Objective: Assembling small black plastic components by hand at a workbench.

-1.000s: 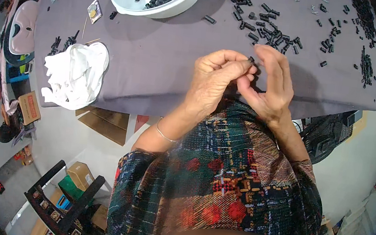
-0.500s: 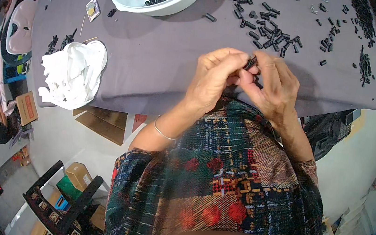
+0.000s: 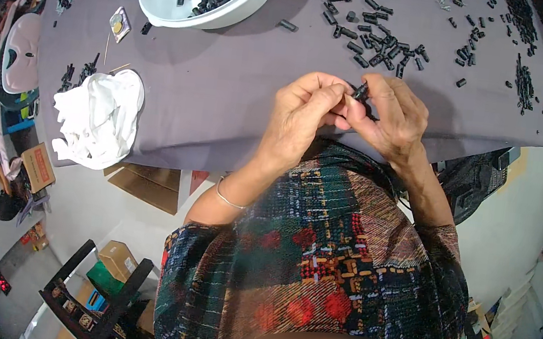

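Close together at the table's near edge, both my hands work at a small black cylindrical part (image 3: 361, 91). My right hand (image 3: 394, 120) pinches it between thumb and fingers, and more black shows under those fingers. My left hand (image 3: 302, 115) is closed, its thumb and forefinger pressed together right beside the part; whatever they hold is too small to make out. Beyond the hands lies a loose scatter of short black cylindrical parts (image 3: 383, 47). A white basin (image 3: 236, 16) at the far left-centre holds many more of them.
A grey cloth (image 3: 213, 94) covers the table. Crumpled white fabric (image 3: 98, 118) lies at its left, near thin black pieces (image 3: 87, 71) and a small foil packet (image 3: 120, 23). Slim black pieces (image 3: 524, 85) are heaped at right. Below the edge stands a cardboard box (image 3: 147, 188).
The view has shifted slightly, so the table things sit a little further left and the basin lower. My fingers have parted a little around the black part, which shows more.
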Tool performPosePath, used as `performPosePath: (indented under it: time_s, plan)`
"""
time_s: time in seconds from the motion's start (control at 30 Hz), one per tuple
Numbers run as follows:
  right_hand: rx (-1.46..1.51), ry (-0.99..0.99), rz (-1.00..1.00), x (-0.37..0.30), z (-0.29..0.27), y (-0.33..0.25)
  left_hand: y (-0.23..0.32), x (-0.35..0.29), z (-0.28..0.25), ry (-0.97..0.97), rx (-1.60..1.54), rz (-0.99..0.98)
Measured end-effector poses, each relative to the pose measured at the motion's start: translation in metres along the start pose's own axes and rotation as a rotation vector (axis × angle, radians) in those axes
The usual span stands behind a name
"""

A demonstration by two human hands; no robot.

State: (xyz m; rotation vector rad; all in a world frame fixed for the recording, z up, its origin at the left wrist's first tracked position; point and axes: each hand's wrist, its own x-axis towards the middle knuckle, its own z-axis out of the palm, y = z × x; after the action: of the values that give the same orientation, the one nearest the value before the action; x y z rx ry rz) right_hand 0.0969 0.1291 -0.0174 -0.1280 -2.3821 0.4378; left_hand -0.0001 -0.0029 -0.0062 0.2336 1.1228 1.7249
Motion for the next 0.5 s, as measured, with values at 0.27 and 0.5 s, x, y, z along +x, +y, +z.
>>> performPosePath:
  time_s: [0.27,0.5]
  plan:
    - [0.025,0.032,0.052,-0.0074,0.0043,0.0040,0.0011,-0.0013,0.0032,0.020,0.008,-0.020]
    - [0.102,0.111,-0.004,-0.0087,0.0086,0.0073,0.0030,-0.0012,0.0020,-0.013,0.047,-0.007]
